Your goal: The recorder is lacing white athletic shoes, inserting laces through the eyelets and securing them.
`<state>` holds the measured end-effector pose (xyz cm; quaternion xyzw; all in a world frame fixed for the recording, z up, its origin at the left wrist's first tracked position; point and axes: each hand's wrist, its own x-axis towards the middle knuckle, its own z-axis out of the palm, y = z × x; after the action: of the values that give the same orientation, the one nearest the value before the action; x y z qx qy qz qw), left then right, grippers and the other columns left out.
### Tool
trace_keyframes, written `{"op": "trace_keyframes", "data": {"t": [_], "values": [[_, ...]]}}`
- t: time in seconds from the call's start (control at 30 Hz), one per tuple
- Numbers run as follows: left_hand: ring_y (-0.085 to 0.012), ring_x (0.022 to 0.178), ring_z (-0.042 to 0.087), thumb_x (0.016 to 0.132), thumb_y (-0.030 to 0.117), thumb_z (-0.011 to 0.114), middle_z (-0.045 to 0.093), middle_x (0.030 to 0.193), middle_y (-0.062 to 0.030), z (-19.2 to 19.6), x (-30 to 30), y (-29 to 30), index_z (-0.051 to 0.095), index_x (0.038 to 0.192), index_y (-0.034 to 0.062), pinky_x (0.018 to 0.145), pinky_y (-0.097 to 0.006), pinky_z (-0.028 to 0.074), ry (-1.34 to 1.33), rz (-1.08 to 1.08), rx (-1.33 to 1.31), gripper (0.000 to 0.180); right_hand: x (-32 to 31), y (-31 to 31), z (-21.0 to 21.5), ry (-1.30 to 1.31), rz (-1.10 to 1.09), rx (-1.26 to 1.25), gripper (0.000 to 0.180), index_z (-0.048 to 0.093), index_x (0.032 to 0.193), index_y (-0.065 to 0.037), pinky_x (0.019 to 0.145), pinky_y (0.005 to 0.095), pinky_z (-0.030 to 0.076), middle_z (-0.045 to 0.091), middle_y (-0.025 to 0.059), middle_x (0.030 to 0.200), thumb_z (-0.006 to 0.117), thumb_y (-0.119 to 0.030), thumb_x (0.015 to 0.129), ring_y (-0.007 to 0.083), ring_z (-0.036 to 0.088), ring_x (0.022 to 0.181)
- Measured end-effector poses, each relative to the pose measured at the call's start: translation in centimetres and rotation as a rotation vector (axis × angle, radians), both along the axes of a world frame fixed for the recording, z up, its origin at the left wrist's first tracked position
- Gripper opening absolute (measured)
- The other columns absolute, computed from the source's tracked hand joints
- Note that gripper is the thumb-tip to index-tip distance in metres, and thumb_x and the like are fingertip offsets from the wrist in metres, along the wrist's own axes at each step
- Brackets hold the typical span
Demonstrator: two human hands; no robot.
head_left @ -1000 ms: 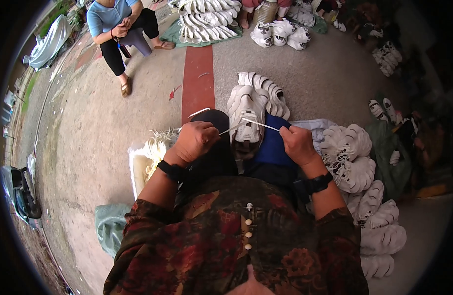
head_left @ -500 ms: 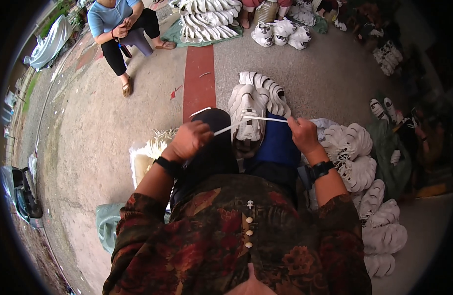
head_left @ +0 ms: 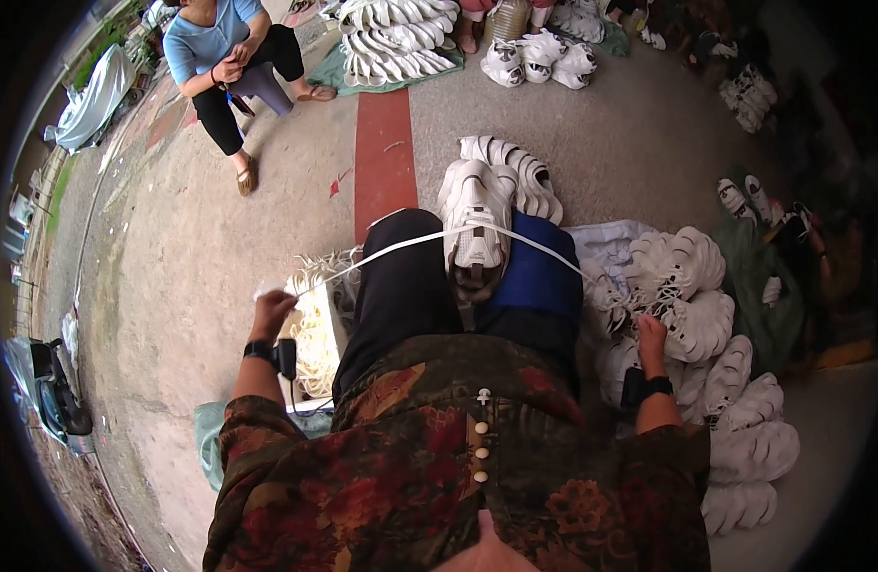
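Note:
Between my knees stands a white sneaker (head_left: 474,195), with a stack of white shoe uppers (head_left: 523,170) just beyond it. A white shoelace (head_left: 406,245) runs out of the sneaker to both sides in a wide, slightly slack arch over my thighs. My left hand (head_left: 275,310) pinches its left end, beside a box of loose laces (head_left: 315,348). Out to the right, my right hand (head_left: 652,336) is closed low beside piled white shoes (head_left: 687,272); the lace heads toward it, its end lost against the white.
More white shoes lie in a row (head_left: 749,453) along my right side. Ahead, stacked uppers (head_left: 401,38) rest on a green sheet, near a cluster of shoes (head_left: 539,59). A seated person (head_left: 231,71) is at the far left. A red stripe (head_left: 384,143) crosses the concrete.
My hands have spread from near the sneaker, the left out over the lace box and the right down beside the shoe pile. Longer lengths of lace now show on both sides.

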<state>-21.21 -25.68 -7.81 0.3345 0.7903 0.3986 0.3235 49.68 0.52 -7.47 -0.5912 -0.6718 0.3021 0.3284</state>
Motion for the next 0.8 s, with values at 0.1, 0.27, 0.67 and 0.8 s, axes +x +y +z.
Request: {"op": "trace_keyframes", "data": {"t": [0.1, 0.27, 0.67, 0.8], "values": [[-0.0061, 0.045, 0.046, 0.078, 0.016, 0.064, 0.058, 0.061, -0.0018, -1.1, -1.0, -5.9, 0.062, 0.08, 0.0043, 0.037, -0.021, 0.034, -0.173, 0.185, -0.116, 0.012, 4.9, -3.6, -1.9, -0.049, -0.134, -0.173, 0.015, 0.06, 0.076, 0.002, 0.047, 0.0244, 0.036, 0.047, -0.0026, 0.055, 0.054, -0.011, 0.079, 0.0075, 0.045, 0.051], [-0.0084, 0.044, 0.049, 0.077, 0.011, 0.065, 0.06, 0.061, -0.0039, -3.1, -0.8, -11.3, 0.061, 0.075, 0.003, 0.039, -0.022, 0.039, -0.237, 0.319, -0.311, 0.009, 8.0, -7.9, -5.6, 0.095, -0.184, -0.312, 0.015, 0.062, 0.07, 0.001, 0.045, 0.0276, 0.037, 0.049, 0.0005, 0.052, 0.053, -0.008, 0.078, 0.01, 0.046, 0.046], [-0.0066, 0.053, 0.047, 0.08, 0.027, 0.062, 0.052, 0.062, 0.002, 6.4, 10.3, 8.4, 0.057, 0.073, 0.0066, 0.047, -0.021, 0.035, -0.486, -0.195, -0.033, 0.023, -16.6, 1.6, 10.0, 0.383, 0.587, -0.639, 0.015, 0.052, 0.061, -0.003, 0.043, 0.0219, 0.035, 0.051, 0.0033, 0.053, 0.059, -0.005, 0.075, 0.0101, 0.047, 0.044], [-0.0063, 0.065, 0.054, 0.081, 0.018, 0.062, 0.06, 0.074, 0.0001, 13.3, 15.9, 16.5, 0.061, 0.08, 0.0052, 0.056, -0.02, 0.042, -0.531, -0.691, 0.065, 0.013, -25.3, 4.0, 10.7, 0.333, 0.714, -0.268, 0.008, 0.058, 0.066, -0.001, 0.051, 0.0226, 0.04, 0.06, 0.0024, 0.064, 0.062, -0.006, 0.071, 0.0072, 0.052, 0.057]]}}
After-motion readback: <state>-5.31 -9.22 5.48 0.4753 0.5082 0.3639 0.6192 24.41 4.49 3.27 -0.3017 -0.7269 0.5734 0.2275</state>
